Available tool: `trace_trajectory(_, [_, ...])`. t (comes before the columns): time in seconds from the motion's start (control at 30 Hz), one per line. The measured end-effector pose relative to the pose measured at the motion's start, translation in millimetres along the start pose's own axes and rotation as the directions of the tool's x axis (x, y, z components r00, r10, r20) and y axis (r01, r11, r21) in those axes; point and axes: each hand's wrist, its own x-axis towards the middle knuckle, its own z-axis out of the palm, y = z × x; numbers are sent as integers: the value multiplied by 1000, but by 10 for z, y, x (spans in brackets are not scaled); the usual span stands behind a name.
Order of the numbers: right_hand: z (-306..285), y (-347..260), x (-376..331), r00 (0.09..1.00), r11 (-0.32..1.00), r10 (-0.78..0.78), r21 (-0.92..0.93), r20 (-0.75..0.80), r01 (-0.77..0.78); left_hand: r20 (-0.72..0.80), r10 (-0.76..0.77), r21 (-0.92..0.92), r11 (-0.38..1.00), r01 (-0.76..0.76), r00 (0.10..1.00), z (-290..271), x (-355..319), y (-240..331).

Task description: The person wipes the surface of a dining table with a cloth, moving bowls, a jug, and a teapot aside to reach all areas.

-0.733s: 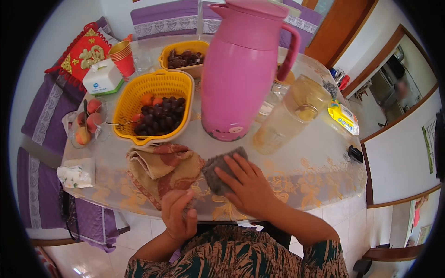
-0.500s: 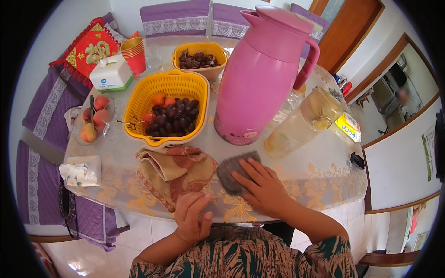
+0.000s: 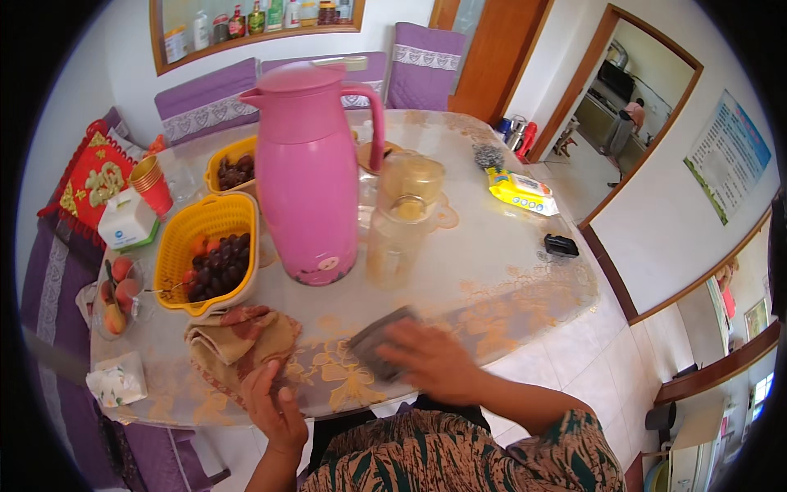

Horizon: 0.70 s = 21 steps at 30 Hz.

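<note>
My right hand (image 3: 433,361) is palm down on a grey cloth (image 3: 379,338), holding it against the lace-patterned table cover near the front edge; motion smears the fingers a little. To its left lies a crumpled brown and tan towel (image 3: 238,344). Just at that towel's near edge is my left hand (image 3: 277,414), fingers loosely apart and holding nothing. Beyond the cloth stand a tall pink thermos jug (image 3: 305,180) and a see-through yellowish bottle (image 3: 402,230). A yellow basket (image 3: 170,254) with dark grapes (image 3: 220,266) and some reddish fruit sits beyond the towel.
At the left are a plate of peaches (image 3: 123,291), a tissue box (image 3: 127,220), stacked red cups (image 3: 152,187) and a tissue packet (image 3: 116,381). A second yellow basket (image 3: 220,152) stands behind. Farther right lie a yellow wipes pack (image 3: 525,193), a steel scourer (image 3: 489,156) and a black object (image 3: 561,245).
The view has swung up and to the right. My right hand and the grey cloth have moved away from the towel, leaving a gap. My left hand stays by the towel.
</note>
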Motion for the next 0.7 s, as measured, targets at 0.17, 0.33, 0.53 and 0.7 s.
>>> trace_trajectory(0.17, [-352,1389,-1232,765,697,462,-349,-450,-626,48,123,109,986,-128,991,98,25,81])
trace_trajectory(0.33, [-146,990,-663,815,765,415,-329,-403,-553,31,111,125,986,-114,993,83,4,26])
trace_trajectory(0.53, [-79,292,-574,977,997,65,-15,-205,-70,8,23,189,982,-24,1000,128,-17,105])
trace_trajectory(0.7, [-380,1325,-1132,815,861,401,-133,-417,-491,43,143,161,976,-148,989,251,-69,395])
